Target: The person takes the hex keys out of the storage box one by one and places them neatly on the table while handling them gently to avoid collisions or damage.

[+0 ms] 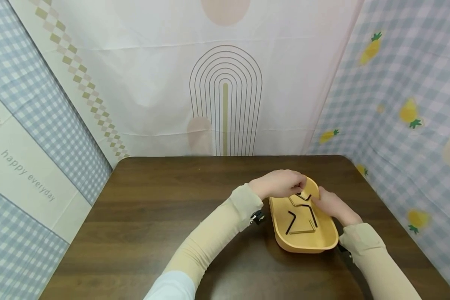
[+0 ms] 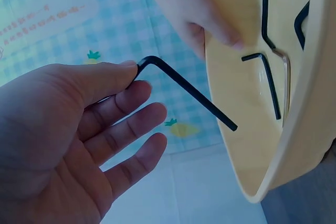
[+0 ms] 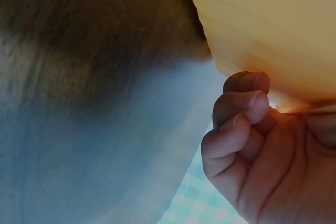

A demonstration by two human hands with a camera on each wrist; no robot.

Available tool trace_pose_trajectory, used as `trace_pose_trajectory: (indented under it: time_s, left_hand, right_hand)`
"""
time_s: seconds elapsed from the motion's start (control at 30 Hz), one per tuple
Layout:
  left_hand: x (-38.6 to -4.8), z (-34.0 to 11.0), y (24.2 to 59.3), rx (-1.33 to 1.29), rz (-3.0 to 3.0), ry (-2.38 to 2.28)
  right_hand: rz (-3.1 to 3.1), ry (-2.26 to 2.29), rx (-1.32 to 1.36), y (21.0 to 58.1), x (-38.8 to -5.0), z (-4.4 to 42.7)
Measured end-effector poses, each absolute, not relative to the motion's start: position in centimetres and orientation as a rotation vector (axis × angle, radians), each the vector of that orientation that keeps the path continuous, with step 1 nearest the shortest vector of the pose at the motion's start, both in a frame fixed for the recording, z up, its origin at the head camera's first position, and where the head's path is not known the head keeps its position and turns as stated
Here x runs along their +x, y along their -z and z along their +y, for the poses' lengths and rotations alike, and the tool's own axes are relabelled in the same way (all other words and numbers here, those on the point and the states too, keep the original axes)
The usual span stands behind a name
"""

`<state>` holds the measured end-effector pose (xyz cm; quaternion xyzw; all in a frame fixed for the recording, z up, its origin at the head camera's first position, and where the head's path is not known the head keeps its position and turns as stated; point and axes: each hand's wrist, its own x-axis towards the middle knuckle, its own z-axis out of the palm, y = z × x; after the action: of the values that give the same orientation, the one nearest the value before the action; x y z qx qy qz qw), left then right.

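Note:
A black hex key [image 2: 191, 90] is pinched between the thumb and forefinger of my left hand [image 2: 79, 119]; its long arm points down toward the yellow bin. In the head view that left hand [image 1: 281, 183] is over the bin's far left end. My right hand [image 1: 333, 205] grips the right rim of the yellow plastic bin [image 1: 301, 250], thumb inside, and its curled fingers [image 3: 231, 135] show outside the wall in the right wrist view. Inside the bin lie several hex keys, among them a black one [image 1: 291, 223] and a brass-coloured one [image 1: 302, 231].
Under the bin is a dark wooden table [image 1: 153, 216], stretching away to the left. A pale patterned curtain [image 1: 153, 91] hangs behind its far edge, and a blue checked cloth [image 1: 408, 137] runs along the right side.

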<state>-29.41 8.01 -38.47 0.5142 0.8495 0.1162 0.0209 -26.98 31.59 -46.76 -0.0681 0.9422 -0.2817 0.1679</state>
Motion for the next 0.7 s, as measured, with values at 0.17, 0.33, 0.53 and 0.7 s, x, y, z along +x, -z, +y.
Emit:
trace_pose_trajectory:
  time_s: [0.17,0.33,0.53,0.7]
  left_hand:
    - [-29.4,7.4,37.8,1.553,2.668,-0.392]
    - [-29.5,6.7,37.3,1.572,2.693,-0.438]
    - [-29.5,5.7,36.0,1.62,2.666,-0.563]
    - [-29.5,4.2,34.9,1.614,2.614,-0.724]
  right_hand:
    - [2.696,0.775,-0.184,46.6,-27.0,31.6]
    - [2.706,0.742,-0.194,46.7,-26.9,31.6]
    - [2.714,0.712,-0.198,46.4,-26.8,31.6]
    - [2.715,0.726,-0.205,46.5,-26.8,31.4]
